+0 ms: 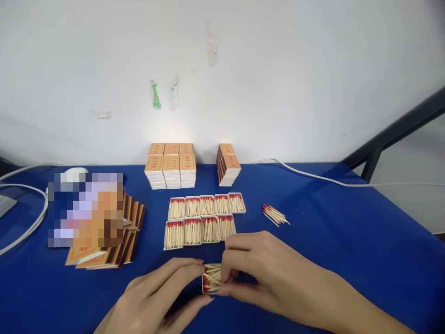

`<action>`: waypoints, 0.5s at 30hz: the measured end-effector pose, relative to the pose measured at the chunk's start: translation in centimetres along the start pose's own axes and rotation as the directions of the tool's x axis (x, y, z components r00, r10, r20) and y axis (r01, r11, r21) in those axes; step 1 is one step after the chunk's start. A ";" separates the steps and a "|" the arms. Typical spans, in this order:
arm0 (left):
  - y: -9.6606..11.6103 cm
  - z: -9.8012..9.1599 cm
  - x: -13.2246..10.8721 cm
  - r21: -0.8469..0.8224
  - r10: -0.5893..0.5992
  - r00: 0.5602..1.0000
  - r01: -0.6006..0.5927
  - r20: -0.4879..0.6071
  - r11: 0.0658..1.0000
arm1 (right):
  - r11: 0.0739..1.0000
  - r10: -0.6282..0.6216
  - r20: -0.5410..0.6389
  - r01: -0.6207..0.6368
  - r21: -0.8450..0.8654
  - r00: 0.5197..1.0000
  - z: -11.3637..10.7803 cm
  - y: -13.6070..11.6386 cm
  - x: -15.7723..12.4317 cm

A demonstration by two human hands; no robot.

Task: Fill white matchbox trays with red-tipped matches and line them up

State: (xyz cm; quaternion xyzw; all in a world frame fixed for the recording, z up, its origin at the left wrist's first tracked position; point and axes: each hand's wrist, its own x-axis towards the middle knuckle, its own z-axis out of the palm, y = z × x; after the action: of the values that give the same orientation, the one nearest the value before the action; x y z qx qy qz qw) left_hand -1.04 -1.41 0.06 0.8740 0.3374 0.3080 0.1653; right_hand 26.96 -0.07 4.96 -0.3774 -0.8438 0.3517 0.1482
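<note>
An open matchbox tray [211,279] full of red-tipped matches lies on the blue table near the front. Its matches point in mixed directions. My left hand [163,292] is at the tray's left side, fingers apart, with a fingertip at its upper left corner and the thumb near the lower edge. Over the right part of the tray is my right hand [257,269], its fingers curled and pinched at the matches. What lies between those fingertips is hidden. Just beyond, two rows of filled trays [192,231] stand side by side, their matches lined up with red heads away from me.
Closed matchboxes [170,169] are stacked by the wall, with a smaller stack [228,164] to their right. Loose matches [275,215] lie at the right. Flat box sleeves [130,241] overlap at the left, beside a blurred patch. White cables [313,179] cross the table's back.
</note>
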 end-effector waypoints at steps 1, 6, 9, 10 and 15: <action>0.0 -0.1 0.0 0.007 -0.002 1.000 0.002 -0.006 1.000 | 1.000 0.005 0.003 -0.005 0.002 1.000 0.0 0.0 0.0; -0.1 -0.4 0.0 0.032 0.070 0.997 -0.071 0.021 0.997 | 1.000 0.021 0.007 -0.021 0.006 1.000 0.2 -0.1 0.0; -0.5 -0.3 -0.2 0.050 0.076 0.997 -0.077 0.025 0.996 | 0.999 0.031 0.010 -0.031 0.011 0.999 0.3 -0.3 0.1; -0.6 -0.2 -0.4 0.053 0.073 0.997 -0.074 0.028 0.996 | 0.999 0.037 0.015 -0.037 0.009 0.999 0.3 -0.3 0.1; 0.0 0.0 -1.0 0.084 0.026 0.999 -0.028 0.025 0.996 | 0.998 0.061 0.014 -0.062 0.028 0.998 0.1 -0.7 0.3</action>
State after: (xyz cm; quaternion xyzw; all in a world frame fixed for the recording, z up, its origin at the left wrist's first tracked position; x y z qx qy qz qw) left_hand -1.60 -2.14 -0.40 0.8883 0.3363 0.2854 0.1280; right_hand 26.36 -0.25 5.32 -0.3986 -0.8276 0.3706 0.1370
